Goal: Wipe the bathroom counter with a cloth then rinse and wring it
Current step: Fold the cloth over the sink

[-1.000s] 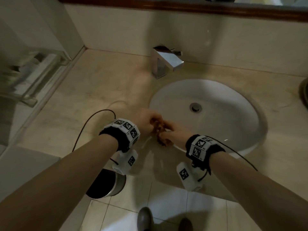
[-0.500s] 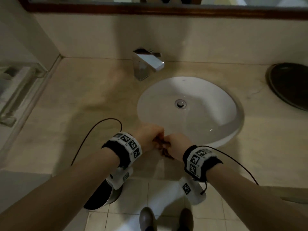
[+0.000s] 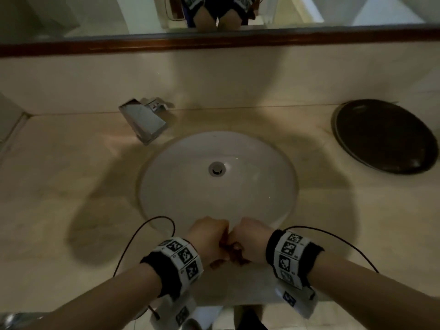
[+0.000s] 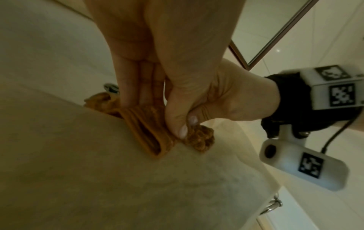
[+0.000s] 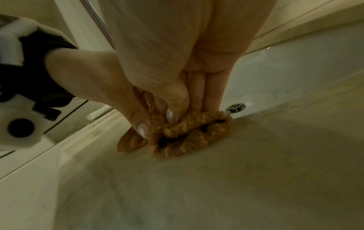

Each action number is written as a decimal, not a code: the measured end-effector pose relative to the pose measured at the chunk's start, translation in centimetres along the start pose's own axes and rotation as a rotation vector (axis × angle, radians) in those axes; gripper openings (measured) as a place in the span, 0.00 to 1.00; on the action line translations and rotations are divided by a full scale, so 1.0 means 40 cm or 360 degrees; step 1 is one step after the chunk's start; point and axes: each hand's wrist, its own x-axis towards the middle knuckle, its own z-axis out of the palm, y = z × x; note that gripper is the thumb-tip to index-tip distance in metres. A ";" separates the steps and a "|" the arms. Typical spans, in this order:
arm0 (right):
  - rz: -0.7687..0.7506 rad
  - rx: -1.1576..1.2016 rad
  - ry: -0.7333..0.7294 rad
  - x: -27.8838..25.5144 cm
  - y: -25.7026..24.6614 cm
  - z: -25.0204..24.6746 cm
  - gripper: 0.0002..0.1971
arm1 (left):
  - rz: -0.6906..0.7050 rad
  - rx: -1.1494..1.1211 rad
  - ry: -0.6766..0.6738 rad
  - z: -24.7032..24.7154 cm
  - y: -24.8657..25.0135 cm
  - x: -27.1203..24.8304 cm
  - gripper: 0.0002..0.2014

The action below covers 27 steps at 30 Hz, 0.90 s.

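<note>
Bunching the cloth (image 3: 234, 254) at the counter (image 3: 71, 182) front edge, by the sink (image 3: 214, 186) rim: both hands fisted. Left wrist view: left hand (image 4: 157, 70) grip pinches a folded end. Right wrist view: right hand (image 5: 177, 77) grip pinches crumpled folds. Risk: a wad this tight may smear or slip off the edge.

Cloth: small orange-brown textured cloth (image 4: 155, 132), bunched and folded.
Pose: pressed down on the beige marble table (image 3: 71, 186).
Place: front edge, just before the white oval sink (image 3: 190, 186).
</note>
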 end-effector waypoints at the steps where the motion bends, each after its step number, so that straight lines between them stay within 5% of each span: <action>1: -0.0035 -0.0071 -0.0051 -0.007 0.020 -0.006 0.07 | -0.0026 -0.0033 0.0000 0.000 0.019 0.009 0.16; 14: 0.0202 -0.0692 -0.0222 -0.098 0.318 -0.099 0.10 | -0.0160 -0.0705 0.0218 -0.032 0.313 0.233 0.18; 22: 0.0281 -0.0699 0.0085 -0.057 0.439 -0.164 0.26 | -0.0363 -0.0982 0.0461 -0.084 0.340 0.410 0.12; 27: 0.0304 -0.0412 0.0359 -0.033 0.455 -0.208 0.26 | -0.0477 -0.1171 0.0534 -0.134 0.320 0.481 0.09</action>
